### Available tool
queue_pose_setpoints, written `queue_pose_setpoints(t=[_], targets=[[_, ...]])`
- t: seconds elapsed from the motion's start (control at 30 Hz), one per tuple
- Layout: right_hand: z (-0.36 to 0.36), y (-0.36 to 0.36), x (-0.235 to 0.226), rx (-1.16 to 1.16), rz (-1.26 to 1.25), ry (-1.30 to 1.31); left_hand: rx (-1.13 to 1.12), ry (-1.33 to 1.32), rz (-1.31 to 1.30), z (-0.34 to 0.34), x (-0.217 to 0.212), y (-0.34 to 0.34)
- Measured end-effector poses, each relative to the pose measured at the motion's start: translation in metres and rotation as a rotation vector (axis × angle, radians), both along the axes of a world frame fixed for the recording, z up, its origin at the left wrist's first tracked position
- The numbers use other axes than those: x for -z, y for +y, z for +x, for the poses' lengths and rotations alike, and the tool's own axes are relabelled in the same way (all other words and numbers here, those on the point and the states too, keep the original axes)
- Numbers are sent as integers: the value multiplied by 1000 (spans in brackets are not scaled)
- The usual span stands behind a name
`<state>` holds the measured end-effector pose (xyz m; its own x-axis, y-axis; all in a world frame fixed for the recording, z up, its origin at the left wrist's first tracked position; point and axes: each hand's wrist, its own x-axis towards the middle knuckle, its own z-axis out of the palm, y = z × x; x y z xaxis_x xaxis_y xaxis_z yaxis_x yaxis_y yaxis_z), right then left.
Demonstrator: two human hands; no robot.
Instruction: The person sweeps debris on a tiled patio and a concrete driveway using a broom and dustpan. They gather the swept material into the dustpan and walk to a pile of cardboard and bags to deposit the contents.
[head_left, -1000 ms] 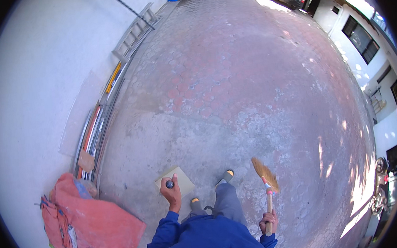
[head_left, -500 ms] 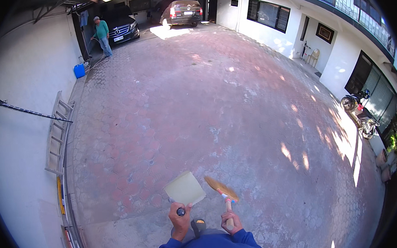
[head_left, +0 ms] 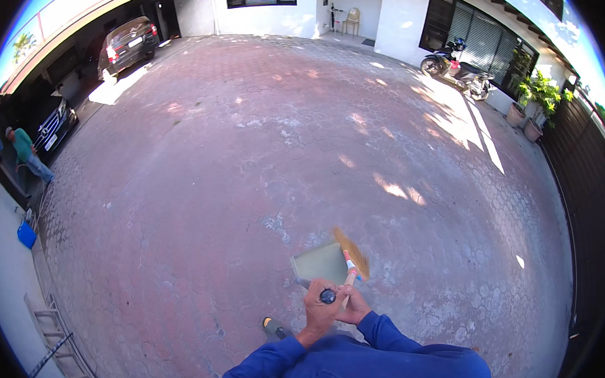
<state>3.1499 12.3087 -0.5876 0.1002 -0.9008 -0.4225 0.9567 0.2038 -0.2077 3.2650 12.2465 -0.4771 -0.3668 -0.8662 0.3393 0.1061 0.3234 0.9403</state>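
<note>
My left hand [head_left: 319, 307] grips the black-capped handle end of a long-handled dustpan [head_left: 319, 264], whose grey-green pan rests on the paved ground just ahead of my feet. My right hand [head_left: 355, 309] sits right beside the left, closed on the red-and-white handle of a short straw broom [head_left: 352, 253]. The broom's bristles point up and away, overlapping the right edge of the pan. Both blue sleeves come in from the lower edge. One of my shoes [head_left: 272, 326] shows left of my hands.
A wide courtyard of reddish hexagonal pavers [head_left: 258, 150] stretches ahead. A motorcycle [head_left: 453, 69] and potted plants [head_left: 531, 106] stand at the right by the building. Two cars [head_left: 124, 44] and a person in green [head_left: 27, 156] are at the far left. A ladder [head_left: 55, 343] lies along the left wall.
My view has swung round to the right across the courtyard. My two hands have come together in front of me, and the broom now overlaps the dustpan.
</note>
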Motion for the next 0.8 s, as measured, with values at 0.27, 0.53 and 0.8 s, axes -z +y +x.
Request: queue_pose_setpoints(t=[0.27, 0.53, 0.8], targets=[[1, -165, -18, 447, -84, 30, 423, -16, 122, -36, -33, -177], [-45, -401, 36, 613, 22, -122, 721, -328, 348, -85, 20, -449], [-121, -632, 18, 613, 226, 47, 646, -354, 45, -107, 3, -717]])
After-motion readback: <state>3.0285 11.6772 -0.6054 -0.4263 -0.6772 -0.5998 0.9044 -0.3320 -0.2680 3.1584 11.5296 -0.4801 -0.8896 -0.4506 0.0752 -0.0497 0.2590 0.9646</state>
